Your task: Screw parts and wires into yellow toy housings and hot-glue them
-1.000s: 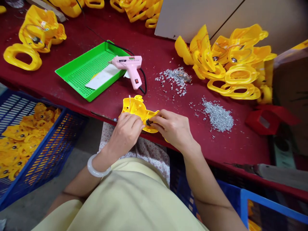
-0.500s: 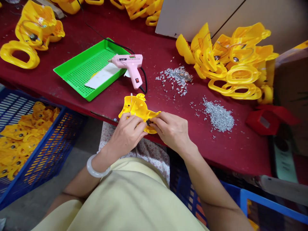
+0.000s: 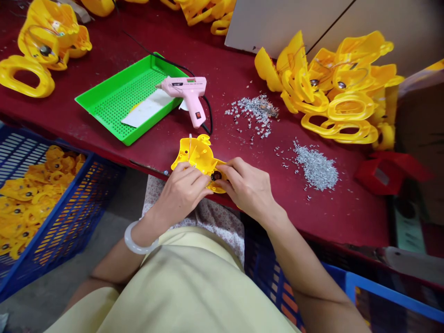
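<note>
Both my hands hold a yellow moulded plastic housing (image 3: 196,157) just over the front edge of the red table (image 3: 236,64). My left hand (image 3: 182,192) grips its middle and covers part of it. My right hand (image 3: 246,187) pinches its right end, with the fingertips beside a small round black part (image 3: 216,175) seated in the housing. A thin pale wire (image 3: 189,147) stands up from the housing's top. A pink hot glue gun (image 3: 189,97) lies just beyond the housing.
A green perforated tray (image 3: 118,111) holds a white paper sheet. Two piles of small silver metal pieces (image 3: 315,169) lie to the right. Heaps of yellow parts (image 3: 347,97) stand further right, and a blue crate (image 3: 69,217) of yellow parts sits on the floor at left.
My right hand has shifted slightly right, uncovering more of the round black part. The table items sit slightly higher in the view.
</note>
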The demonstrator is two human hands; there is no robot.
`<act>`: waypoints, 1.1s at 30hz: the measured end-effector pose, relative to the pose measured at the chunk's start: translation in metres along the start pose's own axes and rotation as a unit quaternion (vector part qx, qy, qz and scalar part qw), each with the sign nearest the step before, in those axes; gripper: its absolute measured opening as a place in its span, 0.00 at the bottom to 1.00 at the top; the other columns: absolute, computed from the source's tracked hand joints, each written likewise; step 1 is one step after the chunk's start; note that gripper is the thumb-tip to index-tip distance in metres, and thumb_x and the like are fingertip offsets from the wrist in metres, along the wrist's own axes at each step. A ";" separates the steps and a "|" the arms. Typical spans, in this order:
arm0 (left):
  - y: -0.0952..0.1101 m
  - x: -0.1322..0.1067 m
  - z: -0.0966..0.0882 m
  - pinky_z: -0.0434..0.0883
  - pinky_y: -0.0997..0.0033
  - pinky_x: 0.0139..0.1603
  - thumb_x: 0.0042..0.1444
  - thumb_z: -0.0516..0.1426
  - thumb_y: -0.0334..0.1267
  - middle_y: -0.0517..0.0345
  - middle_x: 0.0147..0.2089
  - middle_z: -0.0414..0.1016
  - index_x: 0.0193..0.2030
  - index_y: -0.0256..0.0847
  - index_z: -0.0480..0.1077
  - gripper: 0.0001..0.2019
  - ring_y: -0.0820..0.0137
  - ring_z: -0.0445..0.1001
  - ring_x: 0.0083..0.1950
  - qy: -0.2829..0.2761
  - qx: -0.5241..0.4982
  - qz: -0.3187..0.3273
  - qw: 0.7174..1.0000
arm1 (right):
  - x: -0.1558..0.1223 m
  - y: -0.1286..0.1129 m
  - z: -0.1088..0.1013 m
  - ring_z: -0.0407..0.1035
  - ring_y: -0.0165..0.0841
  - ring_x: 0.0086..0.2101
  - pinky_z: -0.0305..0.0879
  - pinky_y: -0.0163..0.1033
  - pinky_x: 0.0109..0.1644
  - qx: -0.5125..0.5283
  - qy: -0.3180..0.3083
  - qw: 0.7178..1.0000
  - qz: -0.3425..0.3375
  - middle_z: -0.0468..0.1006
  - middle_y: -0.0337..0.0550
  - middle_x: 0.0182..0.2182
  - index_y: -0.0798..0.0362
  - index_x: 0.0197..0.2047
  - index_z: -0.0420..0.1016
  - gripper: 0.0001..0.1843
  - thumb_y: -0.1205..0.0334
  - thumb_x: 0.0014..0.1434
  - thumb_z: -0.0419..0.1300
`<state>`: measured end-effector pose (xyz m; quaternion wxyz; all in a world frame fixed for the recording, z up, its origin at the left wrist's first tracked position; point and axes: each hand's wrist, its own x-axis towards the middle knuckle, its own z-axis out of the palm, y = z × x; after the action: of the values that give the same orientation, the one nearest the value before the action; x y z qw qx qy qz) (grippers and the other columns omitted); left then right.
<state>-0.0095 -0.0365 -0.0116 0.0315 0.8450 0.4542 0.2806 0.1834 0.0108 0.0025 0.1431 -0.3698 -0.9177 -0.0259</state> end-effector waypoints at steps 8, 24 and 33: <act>-0.002 0.001 0.001 0.67 0.60 0.50 0.65 0.55 0.37 0.55 0.35 0.77 0.37 0.35 0.69 0.08 0.66 0.75 0.39 0.014 -0.012 0.000 1.000 | 0.007 -0.004 -0.007 0.65 0.28 0.29 0.46 0.37 0.26 0.003 -0.056 0.996 0.071 0.76 0.42 0.37 0.50 0.40 0.79 0.09 0.59 0.62 0.57; -0.006 0.001 0.004 0.67 0.61 0.50 0.65 0.54 0.36 0.57 0.34 0.76 0.36 0.37 0.68 0.07 0.67 0.74 0.38 0.030 -0.018 0.014 0.999 | 0.016 0.004 -0.009 0.64 0.30 0.29 0.44 0.37 0.27 0.046 -0.166 0.984 0.042 0.74 0.45 0.36 0.56 0.45 0.75 0.14 0.60 0.65 0.51; -0.007 -0.002 -0.002 0.66 0.61 0.51 0.67 0.51 0.34 0.56 0.35 0.75 0.38 0.36 0.69 0.08 0.67 0.73 0.40 -0.005 -0.022 0.013 1.000 | 0.010 0.010 0.002 0.66 0.30 0.30 0.56 0.34 0.32 0.082 -0.105 0.991 0.004 0.74 0.46 0.33 0.58 0.43 0.76 0.14 0.62 0.66 0.50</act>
<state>-0.0169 -0.0344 -0.0135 0.0489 0.8513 0.4369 0.2864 0.1824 0.0250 0.0030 0.0763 -0.3616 -0.9250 0.0888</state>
